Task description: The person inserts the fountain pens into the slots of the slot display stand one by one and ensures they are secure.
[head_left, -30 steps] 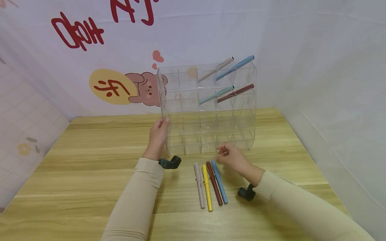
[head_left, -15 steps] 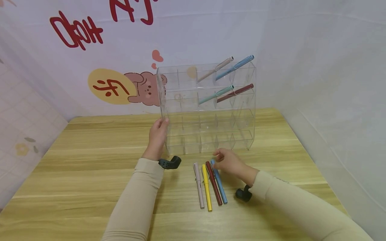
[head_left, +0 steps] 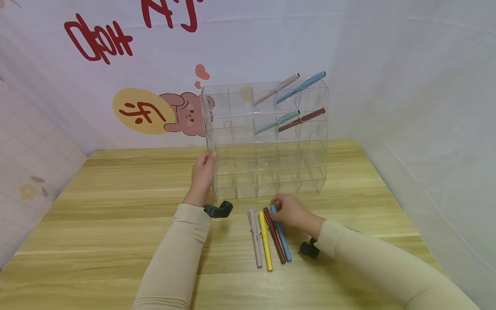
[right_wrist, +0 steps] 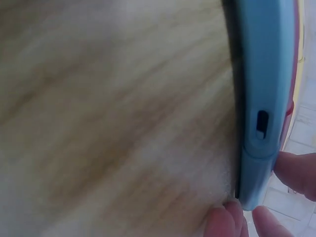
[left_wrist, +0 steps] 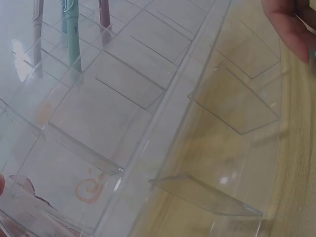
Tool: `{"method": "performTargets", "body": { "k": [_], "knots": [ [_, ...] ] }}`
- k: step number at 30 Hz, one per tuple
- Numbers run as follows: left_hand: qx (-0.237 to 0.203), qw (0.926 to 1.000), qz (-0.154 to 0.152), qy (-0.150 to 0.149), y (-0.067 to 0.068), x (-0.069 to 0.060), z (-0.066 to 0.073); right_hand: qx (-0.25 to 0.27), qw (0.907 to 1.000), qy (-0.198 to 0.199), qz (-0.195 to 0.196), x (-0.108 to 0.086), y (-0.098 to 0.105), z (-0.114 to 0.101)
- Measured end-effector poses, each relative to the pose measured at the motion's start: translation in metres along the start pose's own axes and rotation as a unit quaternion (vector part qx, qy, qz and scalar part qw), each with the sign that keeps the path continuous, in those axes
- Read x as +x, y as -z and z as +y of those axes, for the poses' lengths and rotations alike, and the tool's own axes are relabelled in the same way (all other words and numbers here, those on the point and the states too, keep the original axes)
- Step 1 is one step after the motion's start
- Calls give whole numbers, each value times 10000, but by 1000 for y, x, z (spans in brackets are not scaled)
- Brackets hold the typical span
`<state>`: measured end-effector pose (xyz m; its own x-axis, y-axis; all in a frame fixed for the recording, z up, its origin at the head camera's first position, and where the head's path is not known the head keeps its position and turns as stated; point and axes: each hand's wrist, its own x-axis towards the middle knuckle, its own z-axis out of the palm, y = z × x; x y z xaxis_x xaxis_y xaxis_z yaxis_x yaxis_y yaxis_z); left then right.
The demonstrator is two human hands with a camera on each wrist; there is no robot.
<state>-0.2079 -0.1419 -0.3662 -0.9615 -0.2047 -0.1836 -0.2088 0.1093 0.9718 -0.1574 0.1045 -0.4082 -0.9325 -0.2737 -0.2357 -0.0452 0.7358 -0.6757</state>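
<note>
A clear acrylic pen rack [head_left: 267, 170] with tiered compartments stands upright on the table. My left hand [head_left: 203, 176] grips its left side panel, thumb at the front edge. My right hand [head_left: 294, 212] pinches the cap end of a light blue pen [head_left: 282, 239] that lies on the table. In the right wrist view, thumb and fingertips sit on either side of the blue pen's [right_wrist: 266, 89] end. Left of it lie a dark red pen [head_left: 276, 239], a yellow pen [head_left: 265, 243] and a pale lilac pen [head_left: 256, 243], roughly parallel.
The rack's top tier bears a beige pen [head_left: 277, 89] and a blue pen [head_left: 302, 87], leaning right. One tier lower lean a mint green pen [head_left: 278, 122] and a dark red pen [head_left: 302, 120]. A printed white curtain [head_left: 271, 38] hangs behind the wooden table [head_left: 116, 224].
My right hand has moved left and slightly down onto the cap end of the light blue pen and now pinches it. The left hand keeps its hold on the rack.
</note>
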Motion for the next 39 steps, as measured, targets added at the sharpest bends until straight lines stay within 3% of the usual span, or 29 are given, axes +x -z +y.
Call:
{"method": "performTargets", "body": {
  "k": [11, 26, 32, 39],
  "knots": [
    [-37, 10000, -16, -58, 0, 0, 1, -253, 9993, -30, -278, 2, 1, -5],
    [-122, 9999, -40, -35, 1, 1, 0, -661, 9972, 27, -338, 6, 0, -7],
    [-77, 9999, -43, -47, 1, 1, 0, -489, 9981, -23, -363, 7, 2, -8],
    [-96, 9999, -50, -68, 2, 2, 1, 145, 9991, -205, -350, 6, 11, -7]
  ]
}}
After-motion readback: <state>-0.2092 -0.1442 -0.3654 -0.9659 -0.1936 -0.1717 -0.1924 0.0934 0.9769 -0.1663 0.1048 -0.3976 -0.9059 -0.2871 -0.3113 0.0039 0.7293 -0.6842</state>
